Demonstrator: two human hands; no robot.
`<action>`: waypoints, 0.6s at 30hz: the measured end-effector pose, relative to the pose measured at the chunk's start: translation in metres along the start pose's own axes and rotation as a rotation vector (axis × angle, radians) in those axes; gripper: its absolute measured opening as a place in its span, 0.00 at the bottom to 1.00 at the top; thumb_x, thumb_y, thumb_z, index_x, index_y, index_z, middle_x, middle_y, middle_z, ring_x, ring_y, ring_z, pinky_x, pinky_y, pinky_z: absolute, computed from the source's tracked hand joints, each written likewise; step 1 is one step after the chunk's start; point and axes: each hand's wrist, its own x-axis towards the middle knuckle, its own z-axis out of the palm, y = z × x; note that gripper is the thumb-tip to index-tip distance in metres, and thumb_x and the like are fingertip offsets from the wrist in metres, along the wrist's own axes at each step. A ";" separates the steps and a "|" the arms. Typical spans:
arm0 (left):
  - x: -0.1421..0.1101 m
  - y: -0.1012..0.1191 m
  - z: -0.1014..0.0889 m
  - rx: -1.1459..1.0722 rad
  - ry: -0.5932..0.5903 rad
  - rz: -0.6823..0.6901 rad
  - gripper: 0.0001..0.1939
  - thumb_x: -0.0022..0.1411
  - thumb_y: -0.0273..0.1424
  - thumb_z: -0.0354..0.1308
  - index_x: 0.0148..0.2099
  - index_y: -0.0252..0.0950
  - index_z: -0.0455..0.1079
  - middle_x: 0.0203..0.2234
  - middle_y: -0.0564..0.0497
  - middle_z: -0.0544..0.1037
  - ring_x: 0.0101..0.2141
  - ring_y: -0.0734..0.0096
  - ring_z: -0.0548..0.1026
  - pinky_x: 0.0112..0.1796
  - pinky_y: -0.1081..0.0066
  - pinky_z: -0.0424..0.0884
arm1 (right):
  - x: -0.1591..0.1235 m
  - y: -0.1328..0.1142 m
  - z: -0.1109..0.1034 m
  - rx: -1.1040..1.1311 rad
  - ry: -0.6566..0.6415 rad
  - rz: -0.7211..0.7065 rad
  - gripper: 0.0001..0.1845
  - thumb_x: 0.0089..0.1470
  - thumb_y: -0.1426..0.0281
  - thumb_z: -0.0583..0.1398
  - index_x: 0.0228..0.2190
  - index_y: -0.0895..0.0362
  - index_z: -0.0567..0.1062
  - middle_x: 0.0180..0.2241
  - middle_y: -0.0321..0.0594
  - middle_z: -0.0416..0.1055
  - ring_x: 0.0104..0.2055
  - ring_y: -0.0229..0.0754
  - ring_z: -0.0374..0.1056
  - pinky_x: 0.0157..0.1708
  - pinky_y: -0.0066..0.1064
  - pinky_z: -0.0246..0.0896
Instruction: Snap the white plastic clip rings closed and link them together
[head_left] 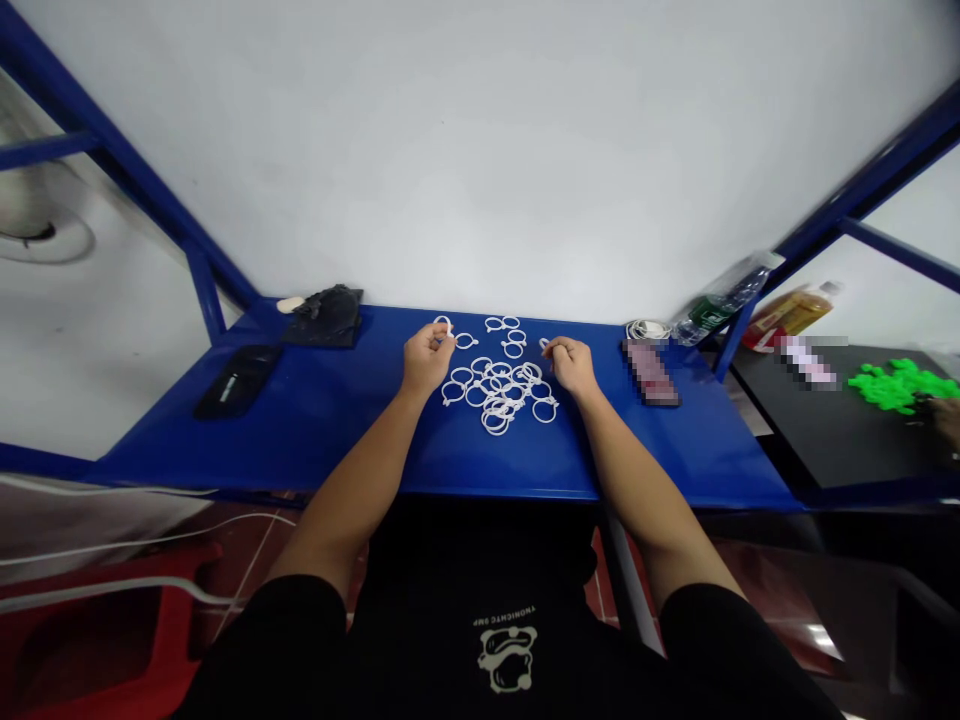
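My left hand (427, 355) is closed on a white plastic ring (443, 320) whose loop shows above the fingertips. On the right, my right hand (571, 362) pinches another white ring, of which only a small curved end (544, 343) shows; the fingers hide the rest. Between the hands, a loose heap of white rings (499, 378) with small tabs lies on the blue table (360, 420). A single ring (466, 341) rests just beside my left fingers. Several rings (514, 350) lie beyond the heap, towards the wall.
A black case (237, 382) and a crumpled black bag (326, 316) lie at left. On the right are a phone (651, 374), a coiled white cable (647, 329) and a plastic bottle (720, 305). A neighbouring black table (817, 430) bears green pieces (896, 388), near another person's hand.
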 end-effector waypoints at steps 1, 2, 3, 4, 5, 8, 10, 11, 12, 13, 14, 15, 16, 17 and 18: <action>-0.001 0.001 0.000 0.017 0.000 0.010 0.13 0.60 0.31 0.62 0.46 0.36 0.81 0.34 0.48 0.85 0.28 0.70 0.77 0.30 0.72 0.71 | 0.000 0.000 -0.001 -0.001 0.012 -0.004 0.15 0.53 0.66 0.53 0.24 0.52 0.78 0.27 0.40 0.77 0.35 0.49 0.75 0.40 0.38 0.71; -0.001 0.002 0.000 0.028 -0.002 0.020 0.12 0.60 0.31 0.62 0.46 0.36 0.81 0.34 0.49 0.85 0.27 0.71 0.76 0.30 0.72 0.70 | 0.000 -0.001 -0.001 -0.003 0.025 -0.011 0.15 0.53 0.66 0.53 0.24 0.52 0.77 0.27 0.40 0.77 0.35 0.48 0.75 0.40 0.38 0.70; -0.002 0.003 0.000 0.037 -0.006 0.029 0.12 0.60 0.30 0.61 0.46 0.37 0.81 0.34 0.49 0.84 0.25 0.72 0.74 0.30 0.72 0.69 | -0.001 -0.001 -0.001 -0.008 0.037 -0.022 0.14 0.54 0.66 0.53 0.24 0.52 0.76 0.27 0.40 0.76 0.34 0.48 0.74 0.40 0.38 0.70; -0.002 0.004 0.000 0.046 -0.011 0.035 0.12 0.60 0.29 0.61 0.45 0.37 0.81 0.33 0.50 0.84 0.24 0.73 0.73 0.29 0.72 0.68 | -0.002 -0.002 -0.001 -0.012 0.048 -0.036 0.14 0.54 0.67 0.53 0.25 0.52 0.76 0.27 0.40 0.76 0.34 0.48 0.74 0.40 0.38 0.70; -0.003 0.005 0.000 0.056 -0.020 0.039 0.12 0.60 0.28 0.60 0.45 0.37 0.81 0.33 0.50 0.84 0.24 0.73 0.71 0.29 0.71 0.68 | -0.003 -0.002 -0.001 -0.014 0.057 -0.051 0.13 0.55 0.67 0.53 0.26 0.52 0.76 0.28 0.39 0.77 0.35 0.47 0.74 0.40 0.38 0.70; -0.004 0.009 0.000 0.098 -0.044 0.031 0.13 0.59 0.27 0.59 0.45 0.38 0.81 0.31 0.51 0.83 0.21 0.74 0.68 0.27 0.70 0.66 | -0.007 -0.006 0.002 -0.008 0.043 -0.084 0.15 0.57 0.69 0.54 0.40 0.53 0.80 0.32 0.38 0.81 0.33 0.46 0.74 0.38 0.37 0.69; -0.006 0.011 0.000 0.121 -0.055 0.027 0.13 0.59 0.26 0.59 0.44 0.38 0.81 0.28 0.52 0.81 0.21 0.74 0.66 0.27 0.70 0.66 | -0.010 -0.011 0.005 -0.014 -0.010 -0.091 0.20 0.58 0.69 0.56 0.50 0.53 0.79 0.37 0.39 0.83 0.31 0.45 0.74 0.37 0.37 0.68; -0.006 0.012 0.001 0.127 -0.063 0.029 0.13 0.59 0.26 0.59 0.44 0.38 0.81 0.26 0.53 0.80 0.20 0.74 0.65 0.27 0.70 0.65 | -0.011 -0.013 0.007 -0.026 -0.043 -0.097 0.22 0.59 0.69 0.56 0.53 0.53 0.78 0.39 0.39 0.84 0.30 0.44 0.74 0.36 0.37 0.68; -0.006 0.012 0.001 0.131 -0.071 0.033 0.13 0.59 0.26 0.59 0.43 0.37 0.82 0.25 0.53 0.79 0.20 0.74 0.65 0.27 0.70 0.65 | -0.013 -0.015 0.009 -0.045 -0.076 -0.107 0.22 0.60 0.69 0.57 0.54 0.53 0.78 0.40 0.40 0.85 0.30 0.44 0.73 0.36 0.37 0.67; -0.007 0.012 0.001 0.132 -0.078 0.037 0.13 0.59 0.26 0.59 0.44 0.37 0.82 0.25 0.53 0.79 0.20 0.74 0.64 0.26 0.70 0.65 | -0.014 -0.017 0.010 -0.070 -0.108 -0.124 0.21 0.61 0.69 0.57 0.54 0.54 0.79 0.40 0.41 0.85 0.30 0.44 0.73 0.36 0.37 0.68; -0.007 0.011 0.002 0.133 -0.085 0.043 0.13 0.59 0.26 0.59 0.44 0.37 0.82 0.25 0.53 0.79 0.19 0.75 0.64 0.26 0.71 0.65 | -0.016 -0.019 0.011 -0.101 -0.138 -0.149 0.20 0.62 0.68 0.58 0.52 0.54 0.81 0.39 0.41 0.85 0.30 0.44 0.73 0.37 0.37 0.68; -0.007 0.011 0.002 0.136 -0.091 0.050 0.13 0.60 0.26 0.59 0.45 0.36 0.83 0.25 0.53 0.79 0.19 0.75 0.64 0.26 0.71 0.64 | -0.017 -0.021 0.012 -0.136 -0.165 -0.182 0.18 0.63 0.67 0.58 0.51 0.54 0.82 0.39 0.41 0.84 0.30 0.45 0.73 0.38 0.37 0.68; -0.007 0.010 0.002 0.142 -0.096 0.060 0.14 0.60 0.26 0.60 0.46 0.36 0.83 0.26 0.53 0.80 0.19 0.76 0.64 0.26 0.72 0.64 | -0.018 -0.023 0.013 -0.171 -0.188 -0.219 0.17 0.64 0.66 0.58 0.50 0.54 0.83 0.38 0.42 0.84 0.32 0.45 0.74 0.40 0.37 0.69; -0.007 0.010 0.003 0.151 -0.101 0.070 0.14 0.61 0.26 0.60 0.47 0.36 0.83 0.26 0.53 0.80 0.19 0.76 0.64 0.26 0.72 0.64 | -0.018 -0.025 0.013 -0.202 -0.208 -0.258 0.17 0.66 0.64 0.58 0.49 0.54 0.84 0.39 0.43 0.84 0.35 0.46 0.75 0.41 0.38 0.70; -0.006 0.009 0.003 0.160 -0.107 0.079 0.15 0.62 0.27 0.59 0.48 0.35 0.84 0.27 0.53 0.81 0.20 0.76 0.65 0.26 0.72 0.65 | -0.019 -0.026 0.013 -0.228 -0.224 -0.291 0.17 0.67 0.63 0.58 0.49 0.54 0.84 0.41 0.43 0.84 0.37 0.47 0.77 0.43 0.38 0.71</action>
